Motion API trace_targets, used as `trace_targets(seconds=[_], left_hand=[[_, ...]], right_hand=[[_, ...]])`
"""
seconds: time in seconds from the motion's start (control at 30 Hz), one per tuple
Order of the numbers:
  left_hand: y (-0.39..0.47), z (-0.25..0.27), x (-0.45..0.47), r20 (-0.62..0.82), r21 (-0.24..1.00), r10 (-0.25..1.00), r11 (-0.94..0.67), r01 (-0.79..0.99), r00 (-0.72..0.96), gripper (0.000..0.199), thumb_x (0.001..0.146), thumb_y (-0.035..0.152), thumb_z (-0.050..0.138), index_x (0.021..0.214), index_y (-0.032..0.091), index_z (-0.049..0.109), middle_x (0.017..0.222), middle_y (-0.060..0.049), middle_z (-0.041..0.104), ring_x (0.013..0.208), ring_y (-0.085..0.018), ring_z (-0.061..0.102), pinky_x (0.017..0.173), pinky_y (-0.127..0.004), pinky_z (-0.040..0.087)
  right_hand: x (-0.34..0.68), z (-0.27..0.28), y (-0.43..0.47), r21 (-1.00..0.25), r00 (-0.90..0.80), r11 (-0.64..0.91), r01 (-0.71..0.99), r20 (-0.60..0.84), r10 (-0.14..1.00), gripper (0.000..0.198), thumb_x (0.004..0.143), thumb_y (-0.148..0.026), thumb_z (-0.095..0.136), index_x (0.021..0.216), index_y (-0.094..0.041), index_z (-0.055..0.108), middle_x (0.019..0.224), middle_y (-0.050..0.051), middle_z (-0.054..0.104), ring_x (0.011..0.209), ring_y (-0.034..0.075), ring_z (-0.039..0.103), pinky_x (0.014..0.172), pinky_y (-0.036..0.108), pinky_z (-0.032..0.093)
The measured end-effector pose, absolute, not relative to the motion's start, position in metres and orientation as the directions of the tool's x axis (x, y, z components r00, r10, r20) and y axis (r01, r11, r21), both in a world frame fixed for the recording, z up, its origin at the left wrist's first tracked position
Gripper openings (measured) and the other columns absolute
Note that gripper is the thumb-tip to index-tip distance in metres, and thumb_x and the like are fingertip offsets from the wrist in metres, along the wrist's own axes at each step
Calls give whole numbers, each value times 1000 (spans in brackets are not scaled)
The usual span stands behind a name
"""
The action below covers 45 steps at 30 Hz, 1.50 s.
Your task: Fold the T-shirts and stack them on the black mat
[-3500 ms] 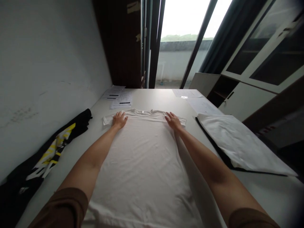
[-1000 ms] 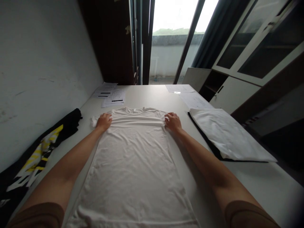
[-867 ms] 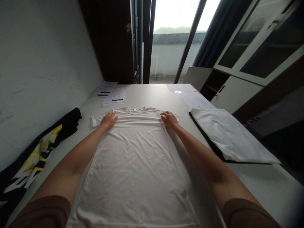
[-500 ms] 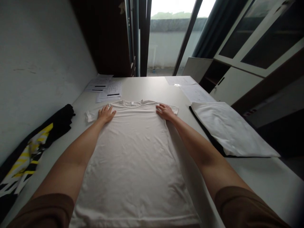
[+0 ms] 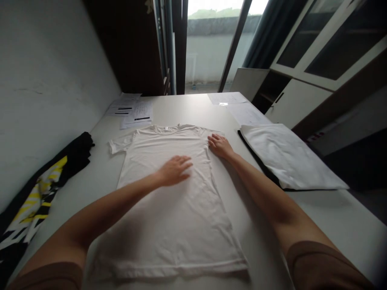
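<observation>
A white T-shirt (image 5: 163, 225) lies spread out on the white table (image 5: 181, 105), its collar at the far end and its hem towards me. My left hand (image 5: 175, 170) is over the middle of the shirt's chest, fingers apart and slightly blurred; whether it touches the cloth I cannot tell. At the right sleeve rests my right hand (image 5: 220, 146), palm down with its fingers stretched over the fabric. Nothing shows in either hand. The left sleeve (image 5: 119, 144) lies flat on the table.
To the right is a folded white cloth (image 5: 290, 157) on top of a black one. A black garment with yellow and white print (image 5: 45, 189) lies along the left wall. Papers (image 5: 137, 112) sit at the far left, and more papers (image 5: 244, 112) at the far right.
My left hand has left the left shoulder and moved right and towards me over the chest. My right hand has shifted slightly outward along the sleeve.
</observation>
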<state>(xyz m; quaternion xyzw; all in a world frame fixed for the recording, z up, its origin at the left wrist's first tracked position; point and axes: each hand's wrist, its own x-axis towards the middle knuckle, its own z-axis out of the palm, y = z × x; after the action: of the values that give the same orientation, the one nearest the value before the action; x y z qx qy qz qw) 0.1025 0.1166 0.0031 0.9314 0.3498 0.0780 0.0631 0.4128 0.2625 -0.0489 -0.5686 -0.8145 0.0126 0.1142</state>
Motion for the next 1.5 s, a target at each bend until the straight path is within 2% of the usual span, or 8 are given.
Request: trace_targets(seconds=[0.1,0.2,0.5,0.7,0.87,1.07,1.33,1.5], left_hand=[[46,10,159,52,224,346,-918,326,937,62,102,55,47,152,18,46,162,-12,40,149,-28,35,125,-46,19],[0,14,183,45,240,241,-945,224,969,73,102,60,41,157,13,37,165,-13,33,153,-30,27,127,-49,14],[-45,21,183,56,291,149,-948,126,987,81,102,63,40,162,11,27,168,-12,27,157,-30,18,127,-55,14],[-27,24,182,49,354,260,-907,227,964,75,102,61,42,160,15,33,167,-14,29,156,-31,22,127,-53,17],[-7,25,179,41,345,370,-877,334,928,74,101,61,44,159,14,35,167,-17,26,156,-32,22,126,-54,15],[-50,28,180,63,298,245,-930,216,968,74,102,63,41,158,14,37,166,-16,31,154,-33,26,125,-56,18],[-83,34,197,104,216,122,-971,97,987,71,101,61,43,156,15,43,165,-15,34,153,-33,29,123,-53,25],[-92,31,200,82,234,44,-972,24,996,68,102,63,36,158,25,40,169,-7,26,156,-30,23,125,-53,20]], right_hand=[[423,-51,258,-145,-317,336,931,140,938,53,107,-45,31,150,-24,52,160,11,42,148,31,35,118,51,31],[428,-52,255,-148,-308,322,935,113,945,55,107,-49,31,153,-25,48,164,10,36,151,32,30,119,57,27],[438,-51,266,-175,-330,330,928,28,943,57,107,-49,29,160,-29,36,169,7,25,156,29,20,122,57,21],[442,-40,256,-183,-282,313,932,174,943,52,108,-39,27,148,-22,54,158,10,45,147,26,38,119,49,31],[427,-26,214,-228,-349,415,881,281,894,52,107,-39,30,150,-20,52,160,9,43,147,26,38,122,46,29],[407,-15,130,-319,-714,746,584,235,660,49,107,-38,39,155,-28,46,161,6,42,150,24,36,126,49,22],[388,-9,52,-320,-844,831,455,143,517,53,106,-42,48,158,-34,40,165,4,32,155,23,24,128,49,14],[389,-18,76,-278,-810,797,536,99,579,63,105,-51,46,162,-28,32,169,9,19,157,26,15,128,48,12]])
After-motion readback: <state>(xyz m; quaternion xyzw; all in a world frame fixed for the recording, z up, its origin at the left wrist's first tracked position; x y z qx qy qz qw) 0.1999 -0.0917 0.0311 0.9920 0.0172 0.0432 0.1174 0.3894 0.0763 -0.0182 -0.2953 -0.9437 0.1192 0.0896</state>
